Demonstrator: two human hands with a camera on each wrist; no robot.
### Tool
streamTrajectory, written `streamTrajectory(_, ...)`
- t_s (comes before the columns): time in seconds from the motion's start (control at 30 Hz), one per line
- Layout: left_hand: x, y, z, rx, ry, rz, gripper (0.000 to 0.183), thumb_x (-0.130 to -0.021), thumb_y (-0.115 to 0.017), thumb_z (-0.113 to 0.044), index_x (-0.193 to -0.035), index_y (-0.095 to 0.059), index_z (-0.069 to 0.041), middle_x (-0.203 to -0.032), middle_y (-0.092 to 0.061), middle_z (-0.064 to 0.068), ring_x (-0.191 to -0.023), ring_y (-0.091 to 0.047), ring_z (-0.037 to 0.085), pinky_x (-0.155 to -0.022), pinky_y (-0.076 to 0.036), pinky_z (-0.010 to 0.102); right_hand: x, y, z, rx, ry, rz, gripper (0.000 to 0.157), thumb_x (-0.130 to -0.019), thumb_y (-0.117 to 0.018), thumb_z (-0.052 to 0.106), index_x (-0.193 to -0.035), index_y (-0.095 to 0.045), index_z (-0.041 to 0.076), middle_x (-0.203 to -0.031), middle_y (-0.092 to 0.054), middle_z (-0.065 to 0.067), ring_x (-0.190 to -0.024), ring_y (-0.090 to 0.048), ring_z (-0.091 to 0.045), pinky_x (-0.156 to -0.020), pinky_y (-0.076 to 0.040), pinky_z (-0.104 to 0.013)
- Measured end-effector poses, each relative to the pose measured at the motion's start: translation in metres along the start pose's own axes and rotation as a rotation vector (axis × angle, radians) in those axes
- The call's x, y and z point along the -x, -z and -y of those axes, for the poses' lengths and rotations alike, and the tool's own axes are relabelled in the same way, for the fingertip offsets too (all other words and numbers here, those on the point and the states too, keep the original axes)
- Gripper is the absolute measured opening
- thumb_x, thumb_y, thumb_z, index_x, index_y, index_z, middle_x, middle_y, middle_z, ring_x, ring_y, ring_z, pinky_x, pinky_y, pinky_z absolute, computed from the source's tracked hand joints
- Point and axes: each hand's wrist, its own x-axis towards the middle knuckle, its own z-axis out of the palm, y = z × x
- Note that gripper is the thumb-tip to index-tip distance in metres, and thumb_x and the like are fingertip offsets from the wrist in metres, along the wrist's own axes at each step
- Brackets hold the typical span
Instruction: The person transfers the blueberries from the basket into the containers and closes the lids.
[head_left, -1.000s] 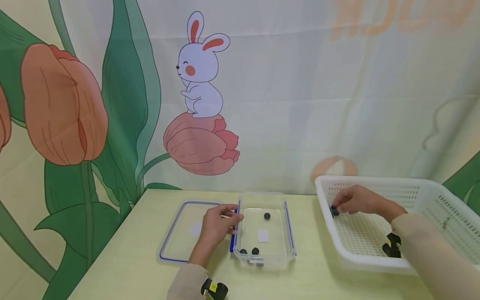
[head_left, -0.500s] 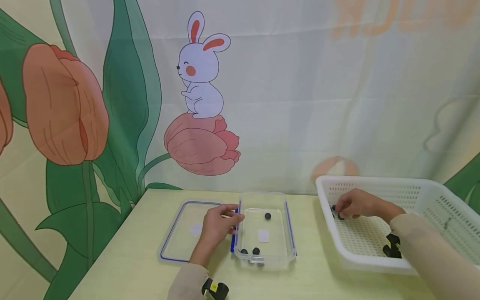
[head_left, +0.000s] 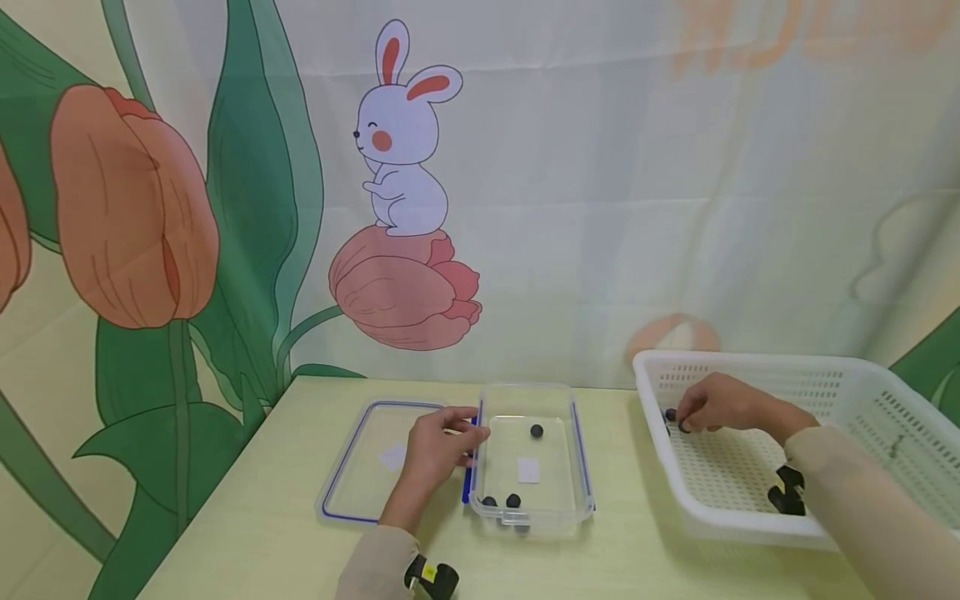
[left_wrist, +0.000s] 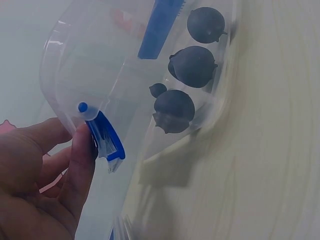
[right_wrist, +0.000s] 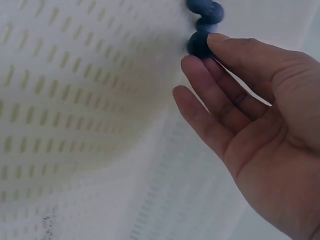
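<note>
My left hand (head_left: pixel 435 446) grips the left rim of a clear plastic food box (head_left: pixel 553 458), thumb and fingers on its wall beside a blue latch (left_wrist: pixel 106 135). Several dark blueberries (left_wrist: pixel 192 67) lie in the box, most near its front edge and one farther back. My right hand (head_left: pixel 723 404) reaches into a white perforated basket (head_left: pixel 750 360). In the right wrist view it pinches a blueberry (right_wrist: pixel 198 46) between thumb and fingertip, the other fingers loosely bent. A few more blueberries (right_wrist: pixel 202 7) sit close by against the basket's wall.
The clear lid (head_left: pixel 348 475) with a blue seal lies flat left of the box. A small pale label (head_left: pixel 528 471) shows at the box's floor. Behind the pale yellow table (head_left: pixel 240 533) hangs a curtain (head_left: pixel 562 208) with printed tulips and a rabbit.
Inside the basket my right hand has shifted slightly to the right, away from the left wall, uncovering blueberries there. My left hand stays on the box.
</note>
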Motion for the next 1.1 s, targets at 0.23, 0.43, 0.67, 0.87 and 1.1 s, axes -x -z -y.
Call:
streamTrajectory(0.23,0.001,-0.001,0.000,-0.001,0.004,-0.001,0.038,-0.083,-0.078,-0.022,-0.118,-0.068,-0.011,-0.094,-0.062,0.006,-0.068,-0.065,0.016,-0.060,-0.058,0.027,0.013,0.017,0.015,-0.018,0.058,-0.121,0.021,-0.089,-0.070,0.017,-0.104,-0.071,0.002,-0.096,-0.069,-0.005,-0.085,-0.062,-0.019,-0.069,-0.054,-0.034)
streamTrajectory(0.43,0.001,-0.001,0.001,0.005,-0.005,-0.001,0.038,-0.083,-0.078,-0.021,-0.118,-0.069,-0.010,-0.093,-0.062,0.006,-0.068,-0.065,0.016,-0.059,-0.058,0.028,0.027,0.026,0.041,-0.002,0.050,-0.231,0.027,-0.091,-0.069,0.027,-0.110,-0.070,0.007,-0.100,-0.069,-0.002,-0.092,-0.064,-0.019,-0.076,-0.053,-0.035)
streamTrajectory(0.67,0.000,0.000,0.003,0.002,-0.013,-0.001,0.039,-0.083,-0.078,-0.022,-0.118,-0.069,-0.010,-0.093,-0.062,0.006,-0.067,-0.065,0.016,-0.059,-0.058,0.027,0.041,0.030,0.071,0.025,0.108,-0.363,0.028,-0.090,-0.068,0.037,-0.109,-0.071,0.016,-0.102,-0.069,0.002,-0.095,-0.065,-0.017,-0.081,-0.053,-0.035)
streamTrajectory(0.87,0.000,0.000,0.004,0.003,-0.015,-0.003,0.039,-0.083,-0.079,-0.022,-0.118,-0.069,-0.010,-0.093,-0.062,0.007,-0.067,-0.065,0.016,-0.059,-0.058,0.028,0.053,0.025,0.100,0.002,0.160,-0.419,0.025,-0.090,-0.068,0.039,-0.109,-0.070,0.023,-0.103,-0.070,0.006,-0.096,-0.066,-0.013,-0.081,-0.053,-0.026)
streamTrajectory(1.1,-0.001,-0.001,0.007,-0.002,-0.019,-0.005,0.039,-0.082,-0.079,-0.022,-0.118,-0.069,-0.011,-0.093,-0.062,0.006,-0.067,-0.065,0.016,-0.059,-0.058,0.027,0.066,0.007,0.133,-0.082,0.269,-0.457,0.022,-0.091,-0.069,0.029,-0.112,-0.069,0.022,-0.104,-0.068,0.004,-0.094,-0.067,-0.012,-0.078,-0.054,-0.023)
